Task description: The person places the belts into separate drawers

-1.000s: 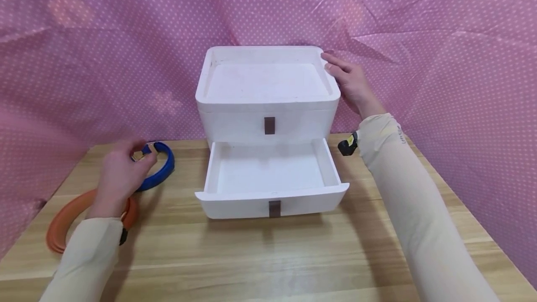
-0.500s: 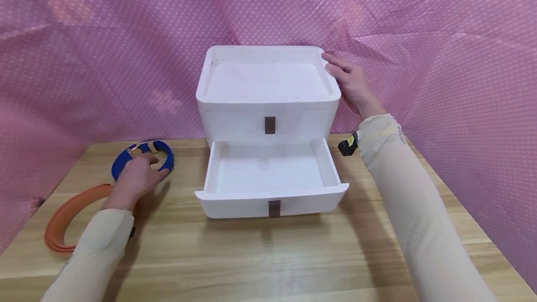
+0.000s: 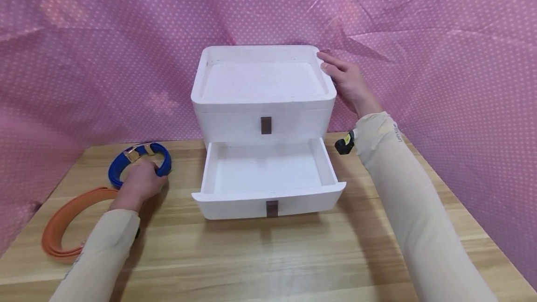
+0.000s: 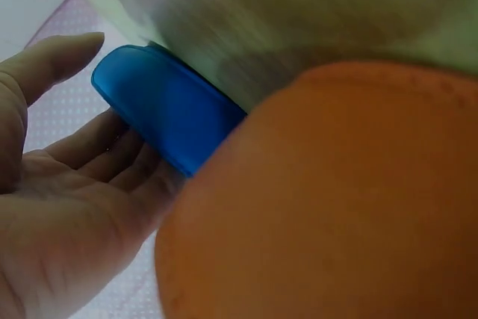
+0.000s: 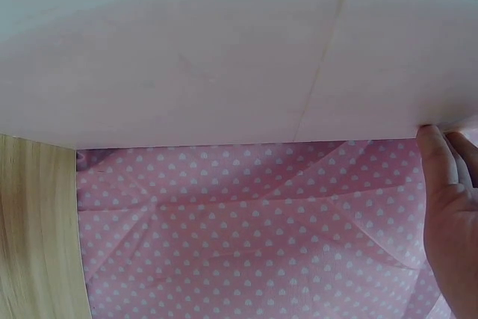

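My left hand [image 3: 141, 181] is at the near side of a coiled blue belt [image 3: 166, 160] with a gold buckle. In the left wrist view, the fingers [image 4: 112, 147] lie behind the blue band, while the thumb stands straight, apart from it. An orange coiled belt [image 3: 63, 220] lies nearer, partly behind the left forearm. My right hand [image 3: 351, 85] rests on the right rear rim and side of a white two-drawer box [image 3: 230, 122]. In the right wrist view its fingertips touch the box wall. The lower drawer [image 3: 268, 171] is pulled out, with nothing in it.
The wooden table [image 3: 268, 260] bears everything. Pink dotted cloth [image 3: 147, 36] hangs behind and along both sides. The top of the box is a shallow rimmed tray, and the upper drawer is closed.
My left hand has moved right and down onto the near side of the blue belt, uncovering its buckle. The right hand stays on the box. The head view has shifted slightly.
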Demonstrator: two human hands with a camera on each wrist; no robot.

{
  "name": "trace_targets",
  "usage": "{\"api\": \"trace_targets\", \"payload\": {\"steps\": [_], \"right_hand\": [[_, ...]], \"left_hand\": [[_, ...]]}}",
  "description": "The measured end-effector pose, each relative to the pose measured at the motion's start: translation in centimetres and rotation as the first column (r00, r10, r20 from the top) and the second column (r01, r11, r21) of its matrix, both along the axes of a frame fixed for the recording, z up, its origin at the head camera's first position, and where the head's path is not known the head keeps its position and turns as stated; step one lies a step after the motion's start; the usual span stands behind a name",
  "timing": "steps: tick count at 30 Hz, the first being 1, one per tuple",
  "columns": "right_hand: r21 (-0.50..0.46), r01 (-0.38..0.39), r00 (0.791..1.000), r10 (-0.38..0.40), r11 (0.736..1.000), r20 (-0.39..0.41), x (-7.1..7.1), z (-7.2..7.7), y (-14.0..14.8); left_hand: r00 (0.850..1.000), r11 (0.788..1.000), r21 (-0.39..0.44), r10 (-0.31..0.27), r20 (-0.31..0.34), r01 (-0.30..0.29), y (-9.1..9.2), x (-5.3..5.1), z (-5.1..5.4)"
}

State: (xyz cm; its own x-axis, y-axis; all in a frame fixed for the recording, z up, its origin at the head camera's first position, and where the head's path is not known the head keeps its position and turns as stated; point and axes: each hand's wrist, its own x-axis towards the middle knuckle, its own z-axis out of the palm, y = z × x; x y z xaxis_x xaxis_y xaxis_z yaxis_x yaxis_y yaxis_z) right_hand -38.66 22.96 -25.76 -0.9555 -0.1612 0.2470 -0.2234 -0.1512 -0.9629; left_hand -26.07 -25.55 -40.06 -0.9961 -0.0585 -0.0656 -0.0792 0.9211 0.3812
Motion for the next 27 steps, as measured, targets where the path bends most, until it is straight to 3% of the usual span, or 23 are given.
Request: {"api": "trace_targets", "payload": {"steps": [12,20,27], "right_hand": [[0.025,0.010,1.000,-0.010,1.000,0.017,0.0,0.2,0.0],[0.022,0.005,1.000,-0.005,1.000,0.006,-0.2,-0.2,0.0],[0.028,0.010,1.000,-0.010,1.000,-0.019,-0.2,-0.2,0.0]], "left_hand": [[0.999,0.999,-0.042,0.017,-0.040,-0.018,-0.2,0.3,-0.1],[0.991,0.997,-0.072,0.004,-0.137,-0.014,0.2,1.2,0.6],[0.976,0.992,-0.120,0.023,-0.218,-0.050,0.7,1.6,1.1]]}}
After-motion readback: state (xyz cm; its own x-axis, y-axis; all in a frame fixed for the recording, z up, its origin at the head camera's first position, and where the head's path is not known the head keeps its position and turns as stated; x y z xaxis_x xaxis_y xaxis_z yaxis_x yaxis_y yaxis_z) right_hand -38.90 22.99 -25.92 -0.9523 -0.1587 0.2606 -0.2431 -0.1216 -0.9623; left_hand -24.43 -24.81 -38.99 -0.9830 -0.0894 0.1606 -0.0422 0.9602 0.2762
